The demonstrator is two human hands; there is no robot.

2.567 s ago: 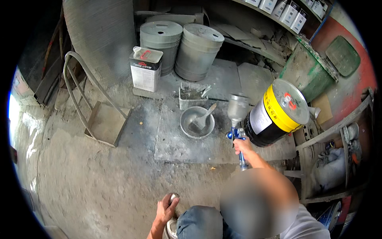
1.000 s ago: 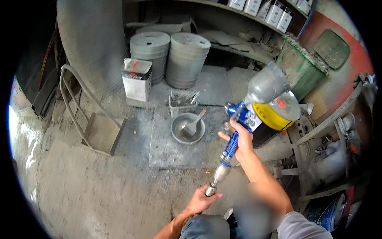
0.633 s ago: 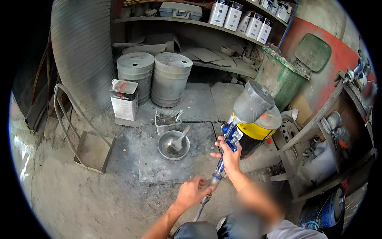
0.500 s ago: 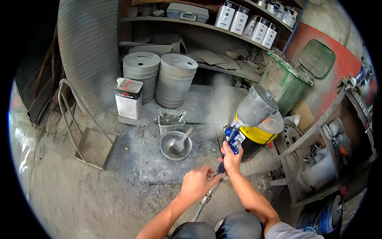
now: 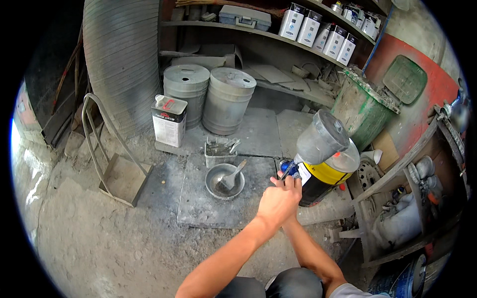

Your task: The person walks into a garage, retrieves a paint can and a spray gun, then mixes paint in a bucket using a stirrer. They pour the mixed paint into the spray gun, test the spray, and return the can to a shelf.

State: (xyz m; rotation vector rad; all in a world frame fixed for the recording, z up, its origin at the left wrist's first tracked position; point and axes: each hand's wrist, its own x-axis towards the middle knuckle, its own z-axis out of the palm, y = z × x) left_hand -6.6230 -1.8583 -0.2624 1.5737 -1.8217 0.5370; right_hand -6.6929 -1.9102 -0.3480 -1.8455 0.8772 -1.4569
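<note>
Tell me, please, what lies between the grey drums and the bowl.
In the head view, a small rectangular tub stands between the grey drums and the bowl.

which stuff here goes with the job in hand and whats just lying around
In use:
spray gun, held up

Apparently just lying around:
bowl
brush, resting in the bowl
tin
grey drums
toolbox
green bin

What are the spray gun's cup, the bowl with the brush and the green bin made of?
Cup: probably metal, dull grey with soft highlights.
Bowl: perhaps metal, dull grey and thin-walled, though plastic is possible.
Bin: likely plastic, dusty green, its open lid round-cornered and moulded-looking.
</note>
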